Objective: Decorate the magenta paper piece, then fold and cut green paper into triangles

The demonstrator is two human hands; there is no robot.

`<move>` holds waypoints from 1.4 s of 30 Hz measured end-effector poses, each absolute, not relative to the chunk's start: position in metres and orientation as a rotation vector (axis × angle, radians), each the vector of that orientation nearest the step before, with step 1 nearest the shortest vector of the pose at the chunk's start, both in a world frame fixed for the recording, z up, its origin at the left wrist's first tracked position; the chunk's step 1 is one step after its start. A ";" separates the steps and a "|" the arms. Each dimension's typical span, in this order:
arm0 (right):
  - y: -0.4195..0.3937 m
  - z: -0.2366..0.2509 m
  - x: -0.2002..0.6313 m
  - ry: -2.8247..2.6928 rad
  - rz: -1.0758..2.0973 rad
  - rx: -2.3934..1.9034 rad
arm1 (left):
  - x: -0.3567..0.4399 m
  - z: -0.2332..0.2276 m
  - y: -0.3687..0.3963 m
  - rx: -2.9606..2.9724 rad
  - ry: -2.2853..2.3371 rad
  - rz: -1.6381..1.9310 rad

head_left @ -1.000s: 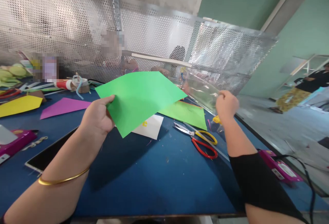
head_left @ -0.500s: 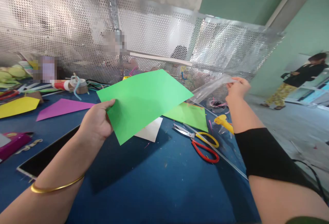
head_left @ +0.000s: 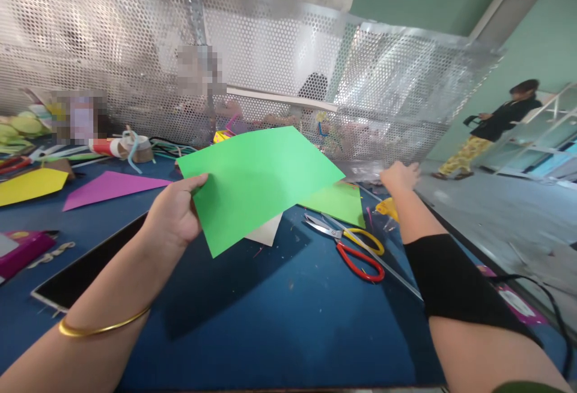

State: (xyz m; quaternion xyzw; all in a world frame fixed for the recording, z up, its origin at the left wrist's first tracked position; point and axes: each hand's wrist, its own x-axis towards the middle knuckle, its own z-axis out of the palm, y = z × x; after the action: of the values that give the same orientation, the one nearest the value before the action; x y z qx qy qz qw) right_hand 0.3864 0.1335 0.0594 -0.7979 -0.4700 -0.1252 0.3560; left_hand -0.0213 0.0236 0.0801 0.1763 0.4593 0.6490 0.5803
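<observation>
Left hand (head_left: 174, 216): your grip pinches the near-left corner of the green sheet (head_left: 259, 179), thumb on top, fingers beneath. The sheet hangs above the worktop (head_left: 279, 315), tilted, its far corner over the second green sheet (head_left: 338, 201) and a white card (head_left: 265, 234), both lying flat.

Right hand (head_left: 399, 176): stretched to the far right edge of the worktop, resting on or just above a crumpled clear plastic wrapper (head_left: 365, 169). The fingers point away from the camera, so you cannot tell whether the grip pinches the plastic or lies spread on it.

Change since half a second ago: your right hand then held the clear plastic up in the air, at the height of the mesh screen; now hand and plastic are down at worktop level by the screen's foot. A full second ago the plastic was broad and stretched out beside the sheet. The wrapper therefore looks discarded or about to be, leaving the green sheet bare and held in one hand only. The left-hand grip on the sheet is unchanged; the sheet sits slightly higher and further right.

Nearby: scissors (head_left: 356, 249) with red and yellow handles, just right of the sheets; a yellow tool (head_left: 388, 208) close under your right wrist; a purple sheet (head_left: 108, 187) and a yellow sheet (head_left: 29, 184) to the left; a mesh screen (head_left: 270, 62) behind; a person (head_left: 491, 125) standing well off to the right.
</observation>
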 end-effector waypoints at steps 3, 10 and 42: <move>0.120 0.070 0.367 -1.191 -0.123 -1.872 | -0.018 0.079 0.021 0.441 1.048 1.503; 0.064 0.043 0.327 -1.429 0.597 -1.437 | -0.003 0.068 0.013 0.674 0.986 1.396; 0.024 0.026 0.352 -0.737 0.777 -0.941 | 0.001 0.001 0.038 2.716 1.585 0.410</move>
State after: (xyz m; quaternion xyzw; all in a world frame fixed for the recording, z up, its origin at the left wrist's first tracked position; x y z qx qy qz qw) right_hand 0.3517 0.0244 0.0255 -0.4317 -0.3381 0.3566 0.7564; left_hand 0.0006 0.0378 0.0014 0.8564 0.4997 0.1293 -0.0147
